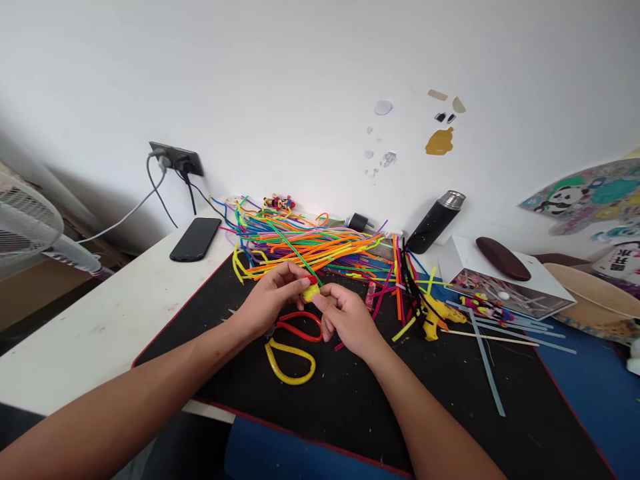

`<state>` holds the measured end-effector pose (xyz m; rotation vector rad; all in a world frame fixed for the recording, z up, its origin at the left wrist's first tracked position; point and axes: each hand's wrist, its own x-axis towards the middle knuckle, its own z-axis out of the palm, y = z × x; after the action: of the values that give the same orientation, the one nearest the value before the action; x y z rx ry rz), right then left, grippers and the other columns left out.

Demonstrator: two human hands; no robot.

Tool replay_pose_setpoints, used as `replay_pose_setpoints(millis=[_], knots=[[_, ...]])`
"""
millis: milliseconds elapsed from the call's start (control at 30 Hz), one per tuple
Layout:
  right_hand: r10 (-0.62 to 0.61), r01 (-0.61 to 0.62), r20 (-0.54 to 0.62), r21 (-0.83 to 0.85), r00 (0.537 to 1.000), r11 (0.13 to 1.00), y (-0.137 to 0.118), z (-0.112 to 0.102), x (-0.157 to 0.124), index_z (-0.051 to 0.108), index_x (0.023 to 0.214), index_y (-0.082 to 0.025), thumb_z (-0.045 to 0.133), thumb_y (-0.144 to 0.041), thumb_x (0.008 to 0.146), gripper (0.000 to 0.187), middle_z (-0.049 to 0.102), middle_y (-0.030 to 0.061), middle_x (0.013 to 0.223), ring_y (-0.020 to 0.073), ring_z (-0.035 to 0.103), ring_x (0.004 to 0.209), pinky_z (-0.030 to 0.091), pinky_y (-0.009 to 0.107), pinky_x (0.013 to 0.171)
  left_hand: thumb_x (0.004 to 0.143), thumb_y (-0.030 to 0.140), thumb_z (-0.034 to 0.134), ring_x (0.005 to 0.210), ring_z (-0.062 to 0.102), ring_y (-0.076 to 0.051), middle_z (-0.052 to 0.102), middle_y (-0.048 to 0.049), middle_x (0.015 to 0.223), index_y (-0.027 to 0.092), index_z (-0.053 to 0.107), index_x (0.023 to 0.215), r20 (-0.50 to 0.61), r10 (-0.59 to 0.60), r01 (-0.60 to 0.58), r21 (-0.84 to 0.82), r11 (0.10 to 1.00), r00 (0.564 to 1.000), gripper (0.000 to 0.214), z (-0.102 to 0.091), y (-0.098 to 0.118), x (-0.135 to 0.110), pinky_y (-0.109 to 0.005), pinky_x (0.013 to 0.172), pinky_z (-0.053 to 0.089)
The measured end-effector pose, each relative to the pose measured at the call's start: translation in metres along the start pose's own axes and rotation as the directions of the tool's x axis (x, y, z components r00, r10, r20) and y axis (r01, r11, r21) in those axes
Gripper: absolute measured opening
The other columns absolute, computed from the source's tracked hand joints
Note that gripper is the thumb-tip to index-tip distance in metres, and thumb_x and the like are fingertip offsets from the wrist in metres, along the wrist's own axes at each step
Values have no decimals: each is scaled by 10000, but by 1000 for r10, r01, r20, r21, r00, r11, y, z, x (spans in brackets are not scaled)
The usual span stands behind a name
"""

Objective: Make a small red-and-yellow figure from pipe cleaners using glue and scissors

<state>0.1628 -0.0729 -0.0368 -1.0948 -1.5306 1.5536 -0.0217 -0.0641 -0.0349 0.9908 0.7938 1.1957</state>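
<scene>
Between my fingertips is a small yellow and red piece of pipe cleaner work [311, 293], fuzzy and tightly wound by its look. A long green pipe cleaner [294, 249] runs from it up and to the left. My left hand [274, 295] pinches the piece from the left, its thumb on top near the red part. On the other side my right hand [349, 320] is closed, with thumb and forefinger at the yellow edge. Fingers hide part of the piece. Scissors [291, 381] with one red and one yellow handle lie on the black mat below, partly under my left hand.
Behind my hands spreads a heap of colourful pipe cleaners [320, 250]. A phone [195, 239] lies at left. To the right are a black flask [436, 222], a yellow glue gun [440, 315], glue sticks [487, 373], a box [510, 280] and a brown case [503, 259].
</scene>
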Motion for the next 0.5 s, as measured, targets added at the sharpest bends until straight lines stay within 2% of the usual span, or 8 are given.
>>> replay_pose_setpoints(millis=[167,500], knots=[[-1,1,-2,0,1000,1000,0,-1,0,598,914,-210,656,-621,904,415,485,-116,455,119,529,367,395,238,458,749,337,911,613,631,-117,705,-12,772,153,708,861,-13,-33,32,-79,996,999,296,-1,1,0,-223,556,545],[0,0,-16,-6,1000,1000,-1,-1,0,616,915,-209,648,-626,906,418,461,-119,454,124,528,368,408,245,456,784,321,861,613,641,-127,717,-33,768,143,765,916,-50,-55,52,-47,998,997,242,-3,-3,3,-245,587,577]])
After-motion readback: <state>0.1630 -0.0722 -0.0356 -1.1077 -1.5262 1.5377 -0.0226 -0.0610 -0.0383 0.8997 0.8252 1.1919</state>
